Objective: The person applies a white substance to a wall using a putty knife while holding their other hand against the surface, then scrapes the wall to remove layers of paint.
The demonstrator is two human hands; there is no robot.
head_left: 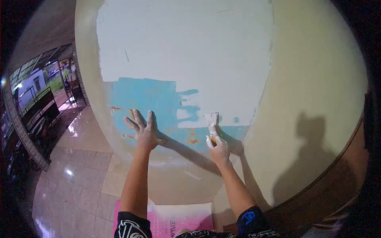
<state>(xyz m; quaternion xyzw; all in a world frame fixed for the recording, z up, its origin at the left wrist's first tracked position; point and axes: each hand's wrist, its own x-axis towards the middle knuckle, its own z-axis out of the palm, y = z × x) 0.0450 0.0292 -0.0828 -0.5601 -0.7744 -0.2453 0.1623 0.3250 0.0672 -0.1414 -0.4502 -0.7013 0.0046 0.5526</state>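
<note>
My left hand [146, 134] is open, its whitish, dusty fingers spread against a blue patch [145, 93] of the wall. In my right hand [220, 151], the fingers are wrapped round a putty knife [213, 118] with an orange handle, mostly hidden by my grip. Its blade points up and lies at the lower edge of the white coat [184, 43]. Several blue streaks [188, 109] show through the white left of the blade. Small orange-brown spots [193, 141] mark the blue strip between my hands.
Pale yellow wall [309, 71] surrounds the coated area, with my shadow on its right side. A pink and white box or sheet [182, 218] lies below me. Shiny floor tiles [79, 174] run to the left, towards an opening with a metal railing [39, 101].
</note>
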